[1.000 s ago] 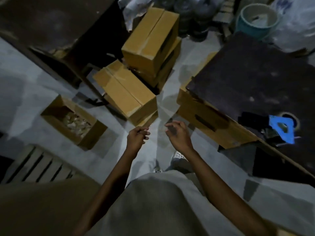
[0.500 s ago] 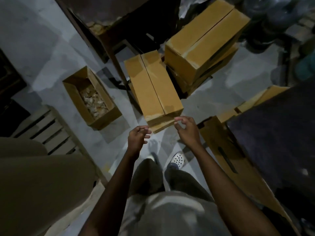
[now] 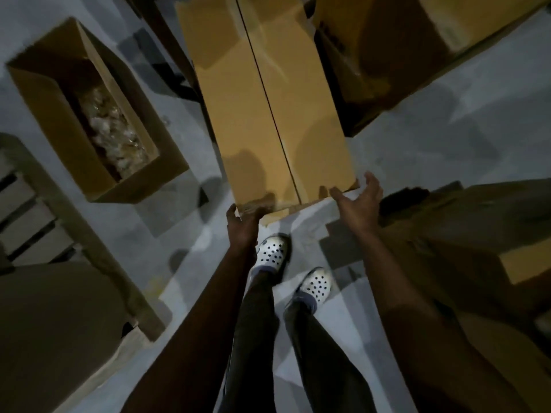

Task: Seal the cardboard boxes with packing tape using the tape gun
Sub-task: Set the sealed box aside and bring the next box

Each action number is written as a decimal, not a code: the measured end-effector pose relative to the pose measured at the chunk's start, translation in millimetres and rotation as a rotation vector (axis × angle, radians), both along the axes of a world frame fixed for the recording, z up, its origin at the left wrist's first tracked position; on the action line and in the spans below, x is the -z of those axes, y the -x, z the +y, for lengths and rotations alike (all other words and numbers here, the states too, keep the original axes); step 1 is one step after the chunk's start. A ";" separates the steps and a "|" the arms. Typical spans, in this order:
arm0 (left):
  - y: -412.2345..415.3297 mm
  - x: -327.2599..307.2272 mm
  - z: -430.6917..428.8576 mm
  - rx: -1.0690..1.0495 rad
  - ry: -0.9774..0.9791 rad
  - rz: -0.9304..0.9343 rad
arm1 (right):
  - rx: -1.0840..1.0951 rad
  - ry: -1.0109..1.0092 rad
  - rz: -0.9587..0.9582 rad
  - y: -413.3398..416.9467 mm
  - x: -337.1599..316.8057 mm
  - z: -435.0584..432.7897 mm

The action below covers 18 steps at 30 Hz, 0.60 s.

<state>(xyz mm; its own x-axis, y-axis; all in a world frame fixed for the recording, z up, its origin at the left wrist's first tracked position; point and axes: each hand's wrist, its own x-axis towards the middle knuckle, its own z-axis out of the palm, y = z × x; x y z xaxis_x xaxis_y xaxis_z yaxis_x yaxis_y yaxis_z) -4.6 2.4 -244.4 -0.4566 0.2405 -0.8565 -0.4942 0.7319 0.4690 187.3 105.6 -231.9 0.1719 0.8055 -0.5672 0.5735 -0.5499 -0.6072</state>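
No readable text, seemingly (dim, blurred)

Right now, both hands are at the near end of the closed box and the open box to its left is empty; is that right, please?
Not quite: the head view shows the open box holding pale contents, not empty. The left hand and right hand are at the near end of the closed box.

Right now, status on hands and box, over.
Left grip at box near-left corner, hold unclear. Right grip open at near-right corner. Flaps shut, seam looks untaped. No tape gun in view.
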 end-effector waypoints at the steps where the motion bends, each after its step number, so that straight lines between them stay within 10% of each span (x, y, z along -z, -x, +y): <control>1: 1.2 10.5 3.2 -0.012 0.001 0.009 | 0.001 0.024 0.018 0.2 15.5 3.5; 7: 2.1 -14.6 2.6 -0.098 -0.033 0.170 | 0.079 -0.039 0.132 9.3 5.8 7.8; 18: 26.6 -278.8 32.3 -0.383 -0.220 0.520 | 0.364 -0.406 0.348 45.9 -264.5 22.3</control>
